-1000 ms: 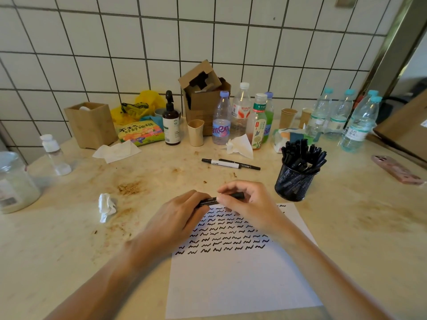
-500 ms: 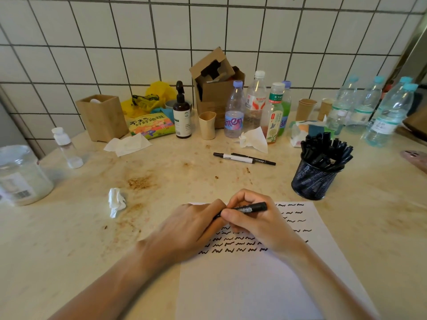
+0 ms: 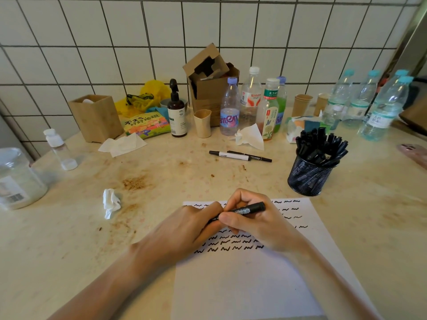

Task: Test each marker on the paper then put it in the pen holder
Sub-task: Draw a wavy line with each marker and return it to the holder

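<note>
From the head view, I am gripping the marker (image 3: 246,210) with my right hand (image 3: 256,224) curled round its barrel and my left hand (image 3: 184,229) pinching its near-left end over the paper (image 3: 242,285), risking ink smearing my fingers if the cap jerks free.

The pen holder (image 3: 309,179) stands right of two loose markers (image 3: 240,155), behind the paper's (image 3: 245,285) right corner.
</note>
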